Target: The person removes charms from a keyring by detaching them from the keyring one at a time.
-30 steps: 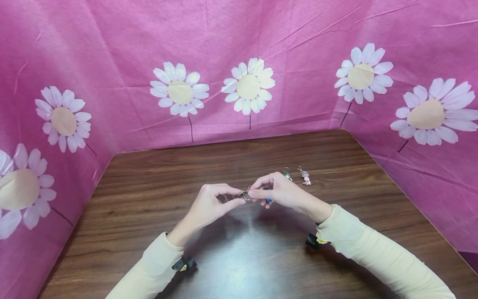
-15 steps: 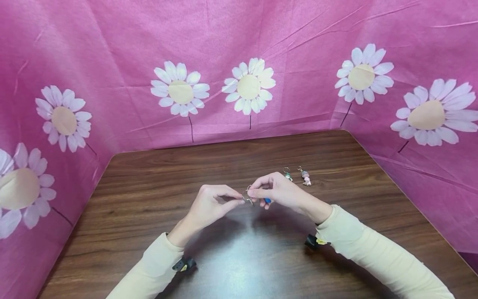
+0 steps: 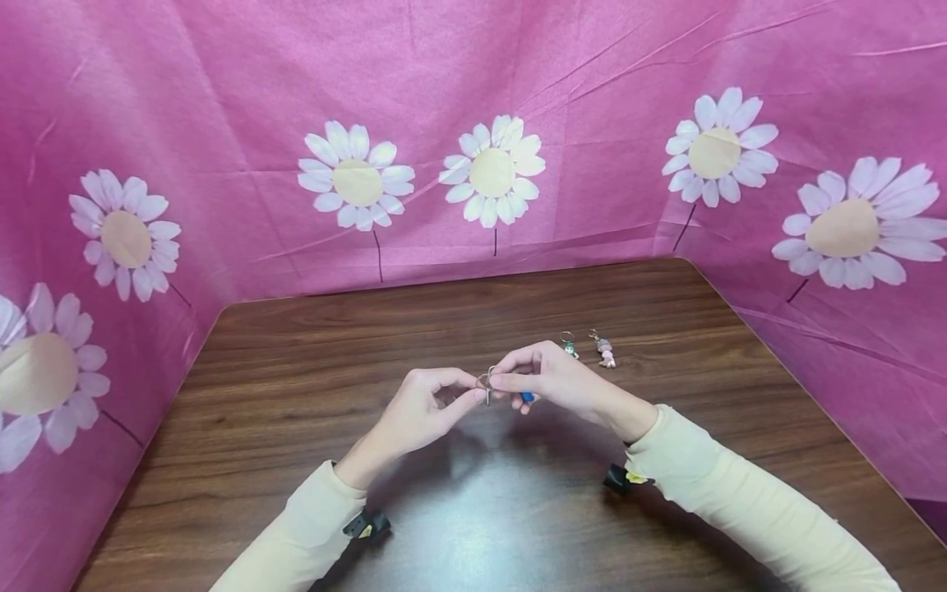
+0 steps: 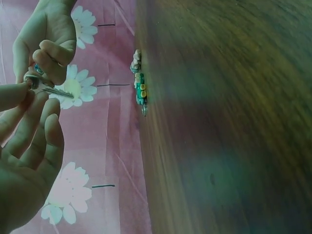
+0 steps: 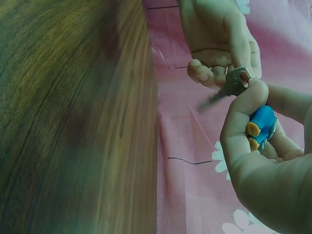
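Observation:
A small metal key (image 3: 487, 396) hangs from a key ring (image 3: 484, 381) held between the two hands above the table. The left hand (image 3: 429, 403) pinches the ring's left side between thumb and fingertips. On the other side, the right hand (image 3: 551, 380) pinches the ring and has a blue figure keychain (image 3: 528, 397) in its curled fingers. In the right wrist view, the figure (image 5: 262, 124) shows orange feet, and the key (image 5: 237, 81) tilts down to the left. The left wrist view shows the key's toothed blade (image 4: 58, 91) by the fingertips.
Two more keychains lie on the wooden table (image 3: 296, 345) beyond the right hand: a green figure (image 3: 570, 349) and a pink-grey one (image 3: 606, 353), each with a metal ring. Pink cloth with daisies (image 3: 491, 173) surrounds the table's far and side edges.
The key has swung from between the fingers to hang downward from the ring, shifting slightly left. The left fingers have moved a little along the ring. The right hand has barely moved.

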A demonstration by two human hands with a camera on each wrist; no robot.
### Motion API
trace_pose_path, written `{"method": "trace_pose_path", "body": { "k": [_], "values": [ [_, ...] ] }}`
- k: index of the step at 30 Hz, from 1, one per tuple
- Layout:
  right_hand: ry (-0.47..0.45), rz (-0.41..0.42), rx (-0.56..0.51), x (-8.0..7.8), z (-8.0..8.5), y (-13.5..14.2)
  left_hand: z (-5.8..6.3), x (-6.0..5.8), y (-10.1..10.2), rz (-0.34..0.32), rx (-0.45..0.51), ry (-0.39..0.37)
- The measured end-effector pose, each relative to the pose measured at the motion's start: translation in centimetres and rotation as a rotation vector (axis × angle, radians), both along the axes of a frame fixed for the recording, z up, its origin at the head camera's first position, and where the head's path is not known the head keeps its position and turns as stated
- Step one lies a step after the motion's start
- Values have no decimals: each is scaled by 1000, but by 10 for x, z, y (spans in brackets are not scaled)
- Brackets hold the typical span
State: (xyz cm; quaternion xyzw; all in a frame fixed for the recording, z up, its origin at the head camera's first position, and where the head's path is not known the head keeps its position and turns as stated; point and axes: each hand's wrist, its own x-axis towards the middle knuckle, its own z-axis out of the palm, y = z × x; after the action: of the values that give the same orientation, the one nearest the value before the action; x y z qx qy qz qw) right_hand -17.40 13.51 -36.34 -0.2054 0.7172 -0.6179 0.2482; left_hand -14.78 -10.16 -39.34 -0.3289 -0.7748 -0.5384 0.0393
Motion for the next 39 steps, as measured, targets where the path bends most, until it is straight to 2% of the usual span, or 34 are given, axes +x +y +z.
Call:
{"method": "trace_pose_path", "body": {
  "k": [3, 8, 16, 20, 25, 29, 35, 39],
  "values": [
    [5, 7, 26, -1, 0, 1, 2, 0, -1, 7, -33, 32],
    [11, 51, 56, -2, -3, 2, 8, -1, -3, 33, -156, 86],
    [10, 68, 46, -3, -4, 2, 8, -4, 0, -11, -343, 63],
    [14, 64, 34, -3, -2, 1, 7, -5, 1, -38, -383, 63],
    [3, 59, 29, -4, -2, 3, 8, -6, 0, -56, -347, 34],
    [9, 40, 23, -5, -1, 6, 9, -6, -3, -73, -286, -33],
    [109, -27, 45, -15, -2, 17, 8, -11, -9, -107, -104, -120],
    [98, -63, 10, -28, -4, 26, 12, -16, -13, -78, 3, -181]
  ]
}}
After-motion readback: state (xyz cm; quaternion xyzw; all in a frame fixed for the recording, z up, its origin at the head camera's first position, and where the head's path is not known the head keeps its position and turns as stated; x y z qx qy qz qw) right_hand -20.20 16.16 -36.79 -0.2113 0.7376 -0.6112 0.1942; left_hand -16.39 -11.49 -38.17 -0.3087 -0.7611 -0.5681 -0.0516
